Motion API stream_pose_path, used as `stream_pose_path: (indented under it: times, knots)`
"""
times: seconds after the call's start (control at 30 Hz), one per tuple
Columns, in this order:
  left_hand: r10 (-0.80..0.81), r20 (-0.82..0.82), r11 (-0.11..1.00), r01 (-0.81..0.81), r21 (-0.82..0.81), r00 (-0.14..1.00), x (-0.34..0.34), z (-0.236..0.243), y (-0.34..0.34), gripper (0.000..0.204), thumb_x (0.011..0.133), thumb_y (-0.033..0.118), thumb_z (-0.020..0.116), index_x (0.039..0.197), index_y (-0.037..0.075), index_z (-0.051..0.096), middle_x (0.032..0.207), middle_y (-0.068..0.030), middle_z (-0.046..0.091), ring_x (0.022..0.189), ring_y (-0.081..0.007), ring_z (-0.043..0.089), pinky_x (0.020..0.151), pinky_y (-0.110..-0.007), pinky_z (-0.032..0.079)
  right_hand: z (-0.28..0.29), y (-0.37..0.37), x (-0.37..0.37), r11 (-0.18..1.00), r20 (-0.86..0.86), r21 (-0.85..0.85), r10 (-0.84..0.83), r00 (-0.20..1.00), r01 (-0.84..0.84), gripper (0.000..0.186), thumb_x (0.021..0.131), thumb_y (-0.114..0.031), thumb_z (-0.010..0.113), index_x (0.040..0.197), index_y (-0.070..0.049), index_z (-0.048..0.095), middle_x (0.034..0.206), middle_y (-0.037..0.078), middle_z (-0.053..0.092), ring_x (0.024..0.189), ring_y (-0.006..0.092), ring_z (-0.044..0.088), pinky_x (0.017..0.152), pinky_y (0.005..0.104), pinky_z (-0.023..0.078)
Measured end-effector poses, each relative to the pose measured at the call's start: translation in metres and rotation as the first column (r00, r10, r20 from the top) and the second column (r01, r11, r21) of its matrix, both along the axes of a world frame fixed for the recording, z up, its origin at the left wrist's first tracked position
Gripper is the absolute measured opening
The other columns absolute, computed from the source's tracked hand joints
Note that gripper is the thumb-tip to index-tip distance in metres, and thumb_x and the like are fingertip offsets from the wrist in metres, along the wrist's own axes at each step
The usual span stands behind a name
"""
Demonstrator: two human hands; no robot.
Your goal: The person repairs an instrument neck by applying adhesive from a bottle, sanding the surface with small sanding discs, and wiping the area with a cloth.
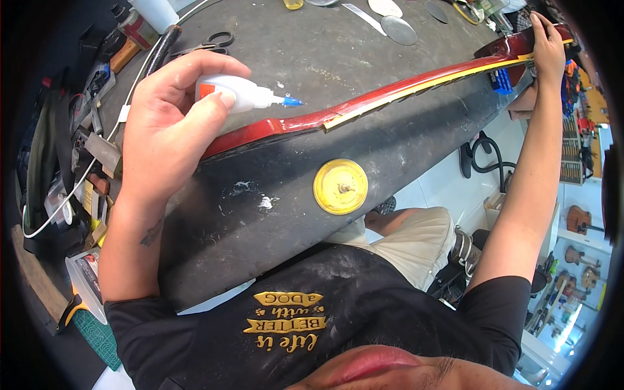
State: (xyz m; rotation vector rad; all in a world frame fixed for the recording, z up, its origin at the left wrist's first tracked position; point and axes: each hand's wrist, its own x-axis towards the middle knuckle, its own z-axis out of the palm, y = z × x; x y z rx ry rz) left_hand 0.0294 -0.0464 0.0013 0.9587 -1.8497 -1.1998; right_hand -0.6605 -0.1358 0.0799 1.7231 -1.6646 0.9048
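My left hand (pixel 166 123) is closed round a small white squeeze bottle (pixel 234 94) with an orange-red label, held on its side. Its blue nozzle tip points right, just above a glossy red guitar neck (pixel 390 91). That neck lies slantwise over the dark bench, with yellow tape along its near edge. At the far right, my right hand (pixel 549 52) grips the guitar's other end, fingers laid over the dark red part. The bottle hides some of the neck's left end.
A round yellow disc with a central knob (pixel 340 186) lies on the bench (pixel 260 175). Scissors (pixel 214 44) and round flat pieces (pixel 398 30) are beyond the neck. Tools and a white cable (pixel 84 179) crowd the left. A green cutting mat (pixel 94 335) is at lower left.
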Motion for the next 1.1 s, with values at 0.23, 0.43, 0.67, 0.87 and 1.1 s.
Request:
stream_pose_path:
  times: [0.23,0.43,0.67,0.87,1.1]
  knots:
    - [0.001,0.006,1.0,-0.001,-0.005,1.0,-0.004,0.002,0.002,0.034,0.107,0.011,0.071,0.137,-0.003,0.078,0.12,-0.005,0.08,0.107,-0.0097,0.072,0.093,-0.027,0.055,0.002,-0.007,-0.012,0.999,0.069,0.019,0.026,0.997,-0.027,0.045,0.119,-0.047,0.07,0.143,-0.013,0.086,0.139,0.012,0.086,0.135,0.0252,0.078,0.119,0.0354,0.054]
    - [0.022,-0.017,1.0,-0.021,0.013,1.0,-0.006,0.002,0.003,0.034,0.106,0.011,0.071,0.136,-0.003,0.078,0.117,-0.0044,0.08,0.103,-0.0084,0.071,0.089,-0.026,0.054,0.002,-0.005,-0.007,1.0,0.108,0.029,-0.001,0.994,-0.002,0.044,0.118,-0.045,0.072,0.143,-0.012,0.086,0.14,0.012,0.086,0.135,0.0242,0.078,0.119,0.0344,0.054]
    - [0.016,0.007,1.0,-0.016,-0.007,1.0,0.002,0.0,-0.001,0.034,0.104,0.012,0.069,0.133,-0.004,0.079,0.116,-0.0051,0.08,0.106,-0.0101,0.072,0.094,-0.028,0.055,0.001,-0.004,-0.002,1.0,0.076,0.017,0.002,0.997,-0.003,0.044,0.118,-0.045,0.072,0.143,-0.011,0.086,0.139,0.012,0.086,0.133,0.0242,0.079,0.117,0.0343,0.054]
    - [0.025,-0.012,1.0,-0.025,-0.001,1.0,0.0,0.0,-0.001,0.034,0.103,0.01,0.068,0.132,-0.004,0.079,0.117,-0.0056,0.08,0.106,-0.0107,0.073,0.095,-0.028,0.055,0.001,-0.005,-0.003,1.0,0.118,0.022,0.014,0.993,-0.016,0.043,0.118,-0.043,0.072,0.142,-0.011,0.086,0.137,0.012,0.086,0.132,0.0231,0.079,0.116,0.0337,0.054]
    - [0.032,0.003,0.999,-0.032,0.005,0.999,-0.001,0.001,0.001,0.034,0.104,0.011,0.07,0.134,-0.002,0.079,0.116,-0.003,0.079,0.1,-0.0068,0.068,0.086,-0.026,0.052,0.0,-0.006,0.002,1.0,0.116,0.014,0.008,0.993,-0.009,0.043,0.118,-0.043,0.072,0.142,-0.01,0.086,0.137,0.011,0.087,0.132,0.0229,0.079,0.117,0.0336,0.054]
